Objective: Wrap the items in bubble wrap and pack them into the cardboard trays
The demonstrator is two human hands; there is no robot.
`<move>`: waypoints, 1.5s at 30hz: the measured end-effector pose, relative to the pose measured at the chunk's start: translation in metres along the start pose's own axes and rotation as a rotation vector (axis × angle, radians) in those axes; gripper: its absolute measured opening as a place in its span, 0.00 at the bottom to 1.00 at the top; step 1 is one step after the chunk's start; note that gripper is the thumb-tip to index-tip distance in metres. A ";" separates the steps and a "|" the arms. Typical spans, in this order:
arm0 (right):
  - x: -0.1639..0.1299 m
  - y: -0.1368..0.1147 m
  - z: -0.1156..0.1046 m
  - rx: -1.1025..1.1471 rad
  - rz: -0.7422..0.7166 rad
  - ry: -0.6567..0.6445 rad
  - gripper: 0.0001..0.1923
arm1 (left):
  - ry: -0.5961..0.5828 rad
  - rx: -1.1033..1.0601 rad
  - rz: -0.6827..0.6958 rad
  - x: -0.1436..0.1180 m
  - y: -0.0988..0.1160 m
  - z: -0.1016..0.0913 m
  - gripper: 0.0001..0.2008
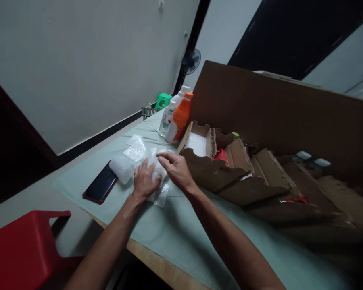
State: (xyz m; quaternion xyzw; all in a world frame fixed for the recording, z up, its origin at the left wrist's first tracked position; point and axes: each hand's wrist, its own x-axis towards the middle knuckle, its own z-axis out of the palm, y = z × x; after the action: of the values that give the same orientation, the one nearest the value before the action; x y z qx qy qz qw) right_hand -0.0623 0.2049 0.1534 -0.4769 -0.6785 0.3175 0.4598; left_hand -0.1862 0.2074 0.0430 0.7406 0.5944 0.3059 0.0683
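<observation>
A: Item one, hands?

B: The left hand (145, 182) is pressing flat, fingers together, on a clear bubble-wrapped bundle (157, 171) lying on the pale green cloth-covered worktop (175, 229). The right hand (176, 168) is curling over the bundle's far side, fingertips touching the wrap.

A: Item two, surroundings?

B: A black smartphone in a red case (100, 185) is lying left of the hands, with a small roll of clear bubble wrap (122, 169) just beside it. An orange plastic bottle (179, 119) is standing at the far end. Brown corrugated cardboard boxes (230, 169) are sitting open to the right. A red plastic stool (24, 245) is standing near left.
</observation>
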 end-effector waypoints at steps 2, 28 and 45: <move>-0.008 -0.012 -0.040 -0.133 -0.092 0.080 0.12 | 0.024 0.001 0.026 -0.001 -0.003 0.001 0.23; 0.095 -0.010 -0.149 -1.096 0.159 -0.032 0.11 | 0.170 -0.107 0.037 -0.001 -0.013 0.011 0.20; -0.019 -0.016 -0.063 -0.230 -0.198 -0.301 0.16 | 0.545 -1.212 -0.433 -0.002 -0.028 -0.058 0.31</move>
State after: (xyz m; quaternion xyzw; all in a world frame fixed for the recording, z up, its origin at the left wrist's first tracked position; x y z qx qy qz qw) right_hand -0.0077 0.1808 0.1849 -0.4045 -0.8149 0.2585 0.3249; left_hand -0.2414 0.1982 0.0759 0.3339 0.4492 0.7379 0.3772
